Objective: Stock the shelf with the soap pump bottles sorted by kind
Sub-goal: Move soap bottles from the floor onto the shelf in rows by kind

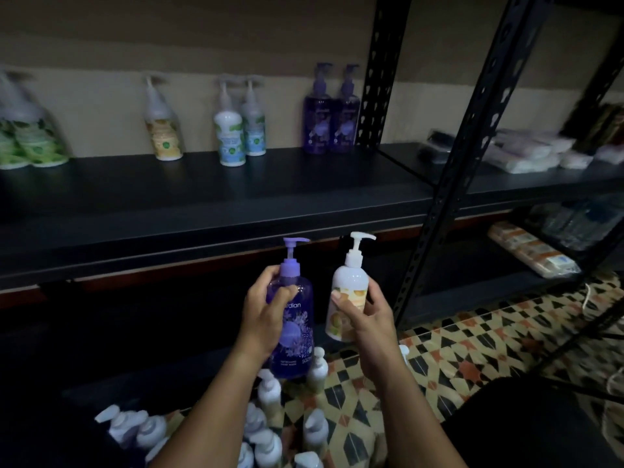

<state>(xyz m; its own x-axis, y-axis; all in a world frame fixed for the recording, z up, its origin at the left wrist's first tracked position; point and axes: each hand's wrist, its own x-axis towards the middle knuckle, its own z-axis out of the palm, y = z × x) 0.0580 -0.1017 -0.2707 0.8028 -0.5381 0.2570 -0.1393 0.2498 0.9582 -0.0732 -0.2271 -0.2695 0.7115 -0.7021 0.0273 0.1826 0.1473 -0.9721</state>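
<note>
Evidently sorting by kind, the left hand (266, 315) grips a purple pump bottle (293, 319) and the right hand (366, 319) a melon-label white bottle (347, 292), both upright below the shelf board (209, 211) holding matching groups.

**A dim storeroom with black metal racks and a patterned floor**

We see a dimly lit room. The far wall (101, 106) is plain, darker brown above and pale cream below, with the change of tone running just above shelf height. Against it stands a black metal rack whose wide dark shelf board (202, 197) spans the left and centre. Perforated black uprights (378, 69) rise at the centre right, one far and one nearer, leaning across our wide-angle view. To the right a second rack bay (540, 184) holds blurred white wrapped packs (533, 153) above and an orange-and-white pack (530, 251) below. The floor (472, 339) at the near right is tiled in a geometric cream, black and orange pattern.
</note>
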